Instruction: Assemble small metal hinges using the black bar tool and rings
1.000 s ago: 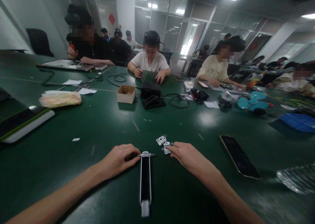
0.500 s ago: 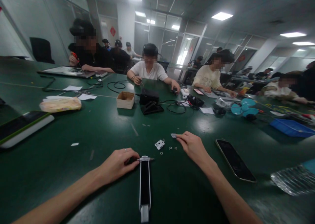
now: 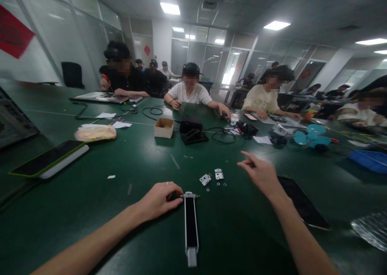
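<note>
My left hand [image 3: 163,200] pinches the end of a thin crosspiece at the top of a long device [image 3: 191,222], which has a black face and pale edges and lies on the green table. My right hand [image 3: 260,172] is over the table with thumb and index finger apart and nothing between them. Between my hands lie two small metal plates, one tilted [image 3: 205,180] and one more upright [image 3: 219,174]. Several small rings [image 3: 218,184] lie just below the plates.
A phone [image 3: 304,202] lies right of my right wrist, with clear plastic [image 3: 370,228] beyond it. Farther back are a small open box [image 3: 163,129], a black stand [image 3: 193,136], cables, a blue-bladed fan [image 3: 313,136] and a blue tray [image 3: 369,161]. People sit across the table.
My right hand has let go of the small plate, now lying beside the other one, and has moved right with its fingers opened. The whole view has shifted; my left hand keeps its hold.
</note>
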A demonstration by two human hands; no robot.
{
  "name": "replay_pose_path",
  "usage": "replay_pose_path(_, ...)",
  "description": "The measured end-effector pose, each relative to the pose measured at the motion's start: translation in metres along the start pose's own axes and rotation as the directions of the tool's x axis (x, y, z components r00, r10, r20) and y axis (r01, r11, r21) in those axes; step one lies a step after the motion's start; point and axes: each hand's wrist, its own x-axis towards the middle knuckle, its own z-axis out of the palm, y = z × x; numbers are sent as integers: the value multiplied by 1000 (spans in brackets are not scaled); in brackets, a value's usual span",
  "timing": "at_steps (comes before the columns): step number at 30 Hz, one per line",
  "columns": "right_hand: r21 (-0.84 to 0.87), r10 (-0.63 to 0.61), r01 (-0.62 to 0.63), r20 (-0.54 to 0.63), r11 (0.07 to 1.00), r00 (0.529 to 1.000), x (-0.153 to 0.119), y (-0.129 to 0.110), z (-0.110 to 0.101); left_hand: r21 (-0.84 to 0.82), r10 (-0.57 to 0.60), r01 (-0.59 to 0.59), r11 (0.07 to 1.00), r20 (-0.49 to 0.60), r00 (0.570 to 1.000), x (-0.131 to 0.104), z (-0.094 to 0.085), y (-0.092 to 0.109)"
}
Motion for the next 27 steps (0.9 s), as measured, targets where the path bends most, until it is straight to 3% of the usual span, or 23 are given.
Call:
replay_pose_path(2,50,84,-75,-218,996,972,3,0,-9,6,-6,6,1000,0,1000,0,1,0)
replay_pose_path(3,79,110,-92,-267,993,957,4,-3,-12,9,-8,8,1000,-2,1000,0,1,-1)
replay_pose_path(10,170,25,30,-308,985,951,4,-45,2,0,-14,14,1000,-40,999,0,4,-2)
replay_pose_path(12,189,-43,83,-206,979,978,1,-58,12,5,-13,13,1000,-37,999,1,4,-1)
replay_pose_path(14,223,-127,130,-27,966,992,-5,-69,25,12,-11,11,1000,-34,999,1,4,0)
replay_pose_path(18,254,-166,90,295,963,941,-21,-81,51,22,13,-12,1000,-35,999,2,3,2)
replay_pose_path(22,280,-164,47,413,959,896,-31,-80,60,26,16,-15,1000,-42,999,2,2,3)
replay_pose_path(27,312,-248,97,496,945,832,-37,-81,51,31,13,-12,999,-37,999,3,3,4)
